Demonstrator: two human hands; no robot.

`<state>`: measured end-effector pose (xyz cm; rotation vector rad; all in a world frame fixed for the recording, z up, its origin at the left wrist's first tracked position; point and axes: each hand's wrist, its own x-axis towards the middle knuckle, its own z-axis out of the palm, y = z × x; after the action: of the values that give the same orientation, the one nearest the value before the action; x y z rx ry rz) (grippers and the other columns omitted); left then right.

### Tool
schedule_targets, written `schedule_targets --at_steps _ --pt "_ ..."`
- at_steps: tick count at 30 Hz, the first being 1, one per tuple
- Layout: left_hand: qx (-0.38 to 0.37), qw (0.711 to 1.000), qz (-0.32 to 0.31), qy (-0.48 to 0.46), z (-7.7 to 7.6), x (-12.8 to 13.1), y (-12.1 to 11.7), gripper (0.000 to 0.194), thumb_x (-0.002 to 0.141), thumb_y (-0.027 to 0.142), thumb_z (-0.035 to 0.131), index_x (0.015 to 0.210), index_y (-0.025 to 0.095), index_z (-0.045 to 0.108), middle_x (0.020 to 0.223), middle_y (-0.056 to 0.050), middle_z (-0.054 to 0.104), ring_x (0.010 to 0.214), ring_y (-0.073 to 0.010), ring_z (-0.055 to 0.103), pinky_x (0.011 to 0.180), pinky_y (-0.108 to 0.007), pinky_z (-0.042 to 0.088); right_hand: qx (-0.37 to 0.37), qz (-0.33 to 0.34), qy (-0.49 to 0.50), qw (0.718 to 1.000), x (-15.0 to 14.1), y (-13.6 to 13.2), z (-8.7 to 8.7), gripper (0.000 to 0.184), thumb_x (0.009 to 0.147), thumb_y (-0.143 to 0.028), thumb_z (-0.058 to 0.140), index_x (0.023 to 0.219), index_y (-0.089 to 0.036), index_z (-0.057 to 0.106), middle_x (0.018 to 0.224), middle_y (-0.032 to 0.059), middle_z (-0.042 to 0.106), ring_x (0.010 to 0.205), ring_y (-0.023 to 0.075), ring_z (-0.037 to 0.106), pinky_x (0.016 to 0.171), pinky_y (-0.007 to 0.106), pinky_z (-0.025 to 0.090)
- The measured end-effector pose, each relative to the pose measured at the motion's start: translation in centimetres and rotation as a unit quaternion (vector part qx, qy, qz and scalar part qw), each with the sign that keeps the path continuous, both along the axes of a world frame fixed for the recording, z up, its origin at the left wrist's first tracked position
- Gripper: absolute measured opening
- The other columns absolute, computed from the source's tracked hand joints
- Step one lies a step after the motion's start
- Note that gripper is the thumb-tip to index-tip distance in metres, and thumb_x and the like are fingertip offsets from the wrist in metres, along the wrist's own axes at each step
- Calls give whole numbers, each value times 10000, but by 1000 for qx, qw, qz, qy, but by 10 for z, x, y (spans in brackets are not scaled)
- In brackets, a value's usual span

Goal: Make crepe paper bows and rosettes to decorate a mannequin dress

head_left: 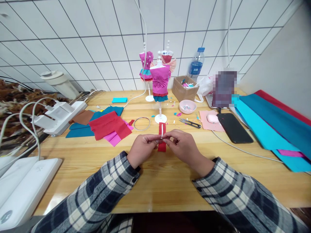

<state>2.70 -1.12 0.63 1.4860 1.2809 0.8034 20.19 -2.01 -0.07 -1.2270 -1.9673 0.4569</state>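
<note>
My left hand [141,149] and my right hand [182,145] meet over the middle of the wooden table [155,184], fingers pinched together. Between them they hold a thin white strip [162,131] that stands up over a small red paper strip [162,137] lying on the table. Just behind stands a small white mannequin in a pink paper dress [159,83], with two more dressed mannequins [146,66] further back.
Red, pink and teal paper sheets [107,127] lie at left beside a wire ring [142,123]. Thread snips [190,123], a pink bowl [187,106], a cardboard box [184,89], a water bottle [196,64], a black phone [234,128] and teal sheets [272,129] sit at right. White chargers [58,116] stand left.
</note>
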Motion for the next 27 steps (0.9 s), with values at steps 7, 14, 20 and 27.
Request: schedule_targets --at_steps 7,14,20,27 --pt "33 999 -16 30 3 2 -2 271 759 314 656 969 171 750 944 -46 762 856 -212 707 768 -286 551 -25 -12 27 999 0 2 -4 98 809 -191 592 844 -210 682 726 -3 649 567 112 525 561 233 407" --pt "74 995 15 60 2 5 -3 213 761 216 605 904 176 758 872 -19 773 779 -176 717 707 -235 557 -38 -29 55 997 -6 0 -6 103 790 -189 585 822 -203 682 698 -5 640 537 106 523 555 229 422" --pt "57 997 14 56 5 7 -3 215 756 247 606 884 171 762 835 -23 774 752 -178 716 686 -236 559 -73 -36 96 992 -9 -1 -5 93 776 -201 590 795 -193 681 714 -3 659 541 101 537 544 219 425" --pt "65 998 -5 14 -3 0 -1 298 752 347 661 974 170 749 917 -55 767 809 -209 708 724 -281 561 -166 -46 166 971 -6 1 -1 150 786 -298 613 816 -192 714 604 -11 654 461 107 517 482 228 417"
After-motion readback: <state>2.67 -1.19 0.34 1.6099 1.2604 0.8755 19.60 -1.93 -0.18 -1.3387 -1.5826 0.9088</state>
